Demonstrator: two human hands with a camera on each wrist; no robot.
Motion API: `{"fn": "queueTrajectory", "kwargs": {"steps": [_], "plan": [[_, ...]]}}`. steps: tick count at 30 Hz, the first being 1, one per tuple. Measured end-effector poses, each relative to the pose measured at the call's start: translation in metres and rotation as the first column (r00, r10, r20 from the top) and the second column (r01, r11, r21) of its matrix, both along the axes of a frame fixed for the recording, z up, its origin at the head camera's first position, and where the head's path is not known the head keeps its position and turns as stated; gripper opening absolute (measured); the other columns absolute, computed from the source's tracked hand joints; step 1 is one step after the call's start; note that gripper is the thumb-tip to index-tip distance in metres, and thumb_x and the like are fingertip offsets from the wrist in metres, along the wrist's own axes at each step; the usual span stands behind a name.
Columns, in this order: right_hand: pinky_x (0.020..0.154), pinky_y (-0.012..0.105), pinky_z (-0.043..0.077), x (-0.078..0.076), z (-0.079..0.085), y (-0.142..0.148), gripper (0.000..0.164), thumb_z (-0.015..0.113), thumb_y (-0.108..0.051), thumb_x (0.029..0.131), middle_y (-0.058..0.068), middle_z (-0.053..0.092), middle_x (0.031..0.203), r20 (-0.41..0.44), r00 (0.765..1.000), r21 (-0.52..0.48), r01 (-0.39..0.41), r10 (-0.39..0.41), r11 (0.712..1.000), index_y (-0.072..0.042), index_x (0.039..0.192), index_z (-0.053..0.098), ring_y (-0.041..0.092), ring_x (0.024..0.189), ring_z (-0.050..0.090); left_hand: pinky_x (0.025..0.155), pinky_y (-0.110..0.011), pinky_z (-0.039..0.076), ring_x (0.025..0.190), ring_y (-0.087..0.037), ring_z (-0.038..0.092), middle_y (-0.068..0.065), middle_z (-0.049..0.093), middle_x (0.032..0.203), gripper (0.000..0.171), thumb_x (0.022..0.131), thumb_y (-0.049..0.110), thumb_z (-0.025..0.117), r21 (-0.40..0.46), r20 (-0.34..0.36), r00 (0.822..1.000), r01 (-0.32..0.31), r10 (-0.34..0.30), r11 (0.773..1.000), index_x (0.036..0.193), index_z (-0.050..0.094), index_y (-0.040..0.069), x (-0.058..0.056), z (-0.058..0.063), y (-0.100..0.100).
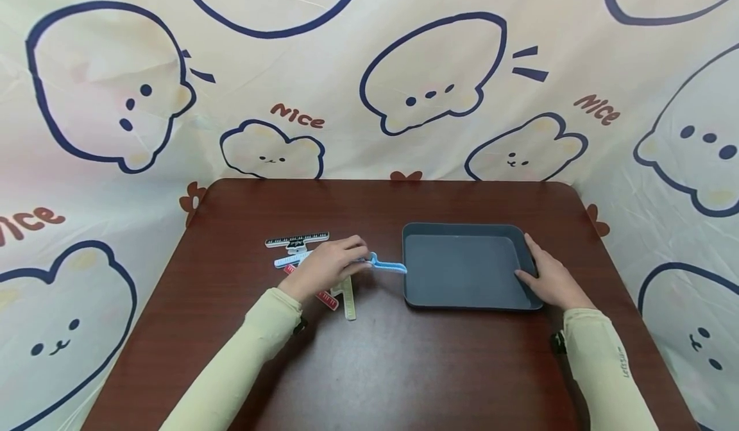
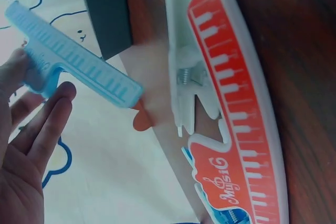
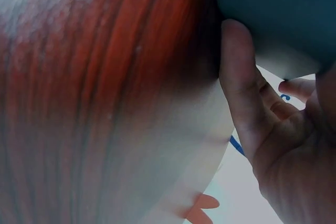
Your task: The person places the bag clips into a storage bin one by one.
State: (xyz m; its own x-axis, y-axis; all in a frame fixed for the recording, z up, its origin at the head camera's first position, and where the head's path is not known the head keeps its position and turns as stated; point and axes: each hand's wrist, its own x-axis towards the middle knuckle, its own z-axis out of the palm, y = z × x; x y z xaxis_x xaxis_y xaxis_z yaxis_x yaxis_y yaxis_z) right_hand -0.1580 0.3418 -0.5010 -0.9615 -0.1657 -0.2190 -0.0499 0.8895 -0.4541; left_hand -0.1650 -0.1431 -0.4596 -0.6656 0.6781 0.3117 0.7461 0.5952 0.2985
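My left hand (image 1: 329,265) pinches a light blue music clip (image 2: 79,56) printed with piano keys. In the head view it is held just left of the dark grey tray (image 1: 410,303), its tip at the tray's left rim. More such clips lie below and beside that hand: a black one (image 1: 297,239), another blue one (image 1: 287,260), a red one (image 2: 236,103) and a pale green one (image 1: 349,303). At the tray's right side, my right hand (image 1: 554,280) holds the edge, thumb at the rim and fingers toward the far corner.
The brown wooden table (image 1: 404,367) carries everything. A cream cloth (image 1: 427,155) with bear drawings hangs behind and on both sides of it. The pale green and red clips overlap closely.
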Motion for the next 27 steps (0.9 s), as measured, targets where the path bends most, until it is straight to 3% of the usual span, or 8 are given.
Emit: {"fn": "queueTrajectory", "kwargs": {"steps": [5,10,14,22,27], "plan": [[0.112,0.074,0.03,-0.001,0.003,-0.003,0.093,0.064,-0.022,0.102,0.039,0.021,0.162,-0.004,1.0,0.0,0.003,-0.003,1.0,-0.005,0.165,-0.001,0.06,0.144,0.028,0.069,-0.02,0.055,0.075,-0.006,0.059,0.004,0.064,0.107,0.017,0.098,0.026,0.073,0.057,0.069,0.994,-0.09,0.086,0.994,0.112,0.073,0.017,0.003,0.006,0.0],[0.112,0.074,0.03,-0.001,0.0,-0.005,0.093,0.064,-0.022,0.102,0.038,0.021,0.163,-0.009,1.0,0.001,0.003,-0.003,1.0,-0.004,0.165,-0.001,0.06,0.145,0.027,0.072,-0.032,0.061,0.081,-0.011,0.062,0.002,0.066,0.107,0.016,0.098,0.024,0.073,0.153,0.155,0.978,-0.161,0.137,0.975,0.112,0.074,0.016,0.005,0.012,0.002],[0.113,0.073,0.03,-0.001,-0.004,-0.008,0.092,0.064,-0.022,0.102,0.038,0.022,0.163,-0.008,1.0,-0.005,0.001,-0.001,1.0,-0.005,0.166,0.0,0.06,0.146,0.027,0.074,-0.036,0.062,0.081,-0.011,0.064,0.003,0.067,0.099,0.01,0.096,0.023,0.076,0.224,0.2,0.966,-0.207,0.163,0.953,0.103,0.076,0.017,0.008,0.015,0.003],[0.112,0.073,0.031,0.0,-0.005,-0.013,0.093,0.064,-0.024,0.102,0.037,0.022,0.163,-0.012,1.0,-0.002,-0.012,0.012,1.0,-0.005,0.166,0.0,0.06,0.144,0.029,0.072,-0.027,0.059,0.077,-0.008,0.064,0.007,0.07,0.088,0.005,0.093,0.024,0.08,0.336,0.275,0.941,-0.287,0.198,0.897,0.096,0.08,0.02,0.01,0.016,0.005],[0.111,0.073,0.032,0.002,-0.001,-0.015,0.094,0.064,-0.027,0.102,0.037,0.021,0.164,-0.007,1.0,0.001,-0.015,0.015,1.0,-0.005,0.166,-0.001,0.06,0.144,0.03,0.068,-0.027,0.057,0.075,-0.013,0.065,0.007,0.074,0.088,0.005,0.093,0.022,0.08,0.398,0.39,0.902,-0.345,0.183,0.85,0.096,0.082,0.019,0.013,0.017,0.007]]}}
